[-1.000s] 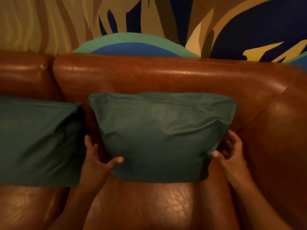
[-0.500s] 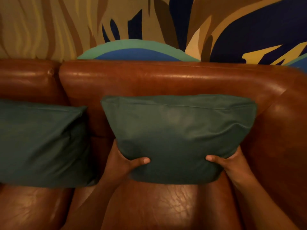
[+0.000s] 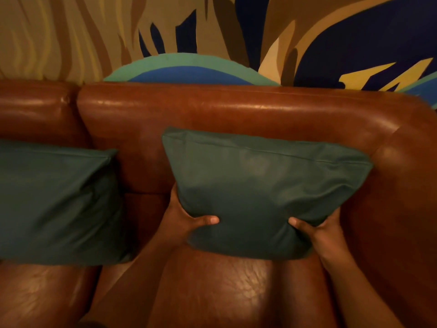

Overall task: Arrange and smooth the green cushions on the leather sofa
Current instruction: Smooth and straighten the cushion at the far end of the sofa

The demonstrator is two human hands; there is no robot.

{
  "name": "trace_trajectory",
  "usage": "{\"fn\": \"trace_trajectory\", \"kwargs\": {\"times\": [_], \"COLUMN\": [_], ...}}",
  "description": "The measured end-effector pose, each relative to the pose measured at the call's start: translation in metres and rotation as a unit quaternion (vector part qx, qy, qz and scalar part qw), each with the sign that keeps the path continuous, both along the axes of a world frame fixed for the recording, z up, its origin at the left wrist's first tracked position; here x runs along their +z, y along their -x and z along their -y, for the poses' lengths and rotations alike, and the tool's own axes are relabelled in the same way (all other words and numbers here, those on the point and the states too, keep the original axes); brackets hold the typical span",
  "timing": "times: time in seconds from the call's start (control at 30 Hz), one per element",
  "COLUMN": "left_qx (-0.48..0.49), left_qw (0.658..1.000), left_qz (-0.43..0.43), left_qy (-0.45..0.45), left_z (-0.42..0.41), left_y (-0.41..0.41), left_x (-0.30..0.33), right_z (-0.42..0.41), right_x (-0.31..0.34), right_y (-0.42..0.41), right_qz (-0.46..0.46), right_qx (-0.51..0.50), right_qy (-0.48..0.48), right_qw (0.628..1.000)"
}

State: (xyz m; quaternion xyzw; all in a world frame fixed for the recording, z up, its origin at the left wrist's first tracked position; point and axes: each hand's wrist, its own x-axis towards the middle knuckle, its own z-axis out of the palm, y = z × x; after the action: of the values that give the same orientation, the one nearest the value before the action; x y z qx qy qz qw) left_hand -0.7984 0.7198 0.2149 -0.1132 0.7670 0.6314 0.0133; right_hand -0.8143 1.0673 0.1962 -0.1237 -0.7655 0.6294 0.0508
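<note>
We see the left hand [image 3: 182, 217] gripping the lower left corner of a green cushion [image 3: 262, 188], thumb curled over the front face and fingers hidden behind it. The right hand [image 3: 316, 229] grips the lower right corner the same way, thumb on the front, fingers tucked behind. Between the two hands the cushion stands tilted, its top edge leaning on the sofa [image 3: 236, 110] back above them, its bottom edge just over the seat; we cannot tell whether it touches. Out past the left hand, well apart, a second cushion [image 3: 56, 200] leans against the sofa back. Beyond the right hand rises the sofa arm. Above both hands, behind the sofa, is a painted wall [image 3: 212, 31].
</note>
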Motion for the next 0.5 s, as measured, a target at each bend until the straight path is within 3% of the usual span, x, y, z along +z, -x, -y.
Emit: {"fn": "trace_trajectory", "kwargs": {"times": [0.33, 0.5], "left_qx": [0.037, 0.012], "left_qw": [0.999, 0.999], "left_qz": [-0.012, 0.013], "left_qy": [0.025, 0.027], "left_z": [-0.01, -0.005], "left_y": [-0.003, -0.001], "left_x": [-0.007, 0.012], "right_z": [-0.008, -0.002], "right_x": [0.002, 0.016], "right_y": [0.006, 0.005], "right_qz": [0.029, 0.046], "right_qx": [0.035, 0.004], "right_qy": [0.028, -0.023], "right_qw": [0.999, 0.999]}}
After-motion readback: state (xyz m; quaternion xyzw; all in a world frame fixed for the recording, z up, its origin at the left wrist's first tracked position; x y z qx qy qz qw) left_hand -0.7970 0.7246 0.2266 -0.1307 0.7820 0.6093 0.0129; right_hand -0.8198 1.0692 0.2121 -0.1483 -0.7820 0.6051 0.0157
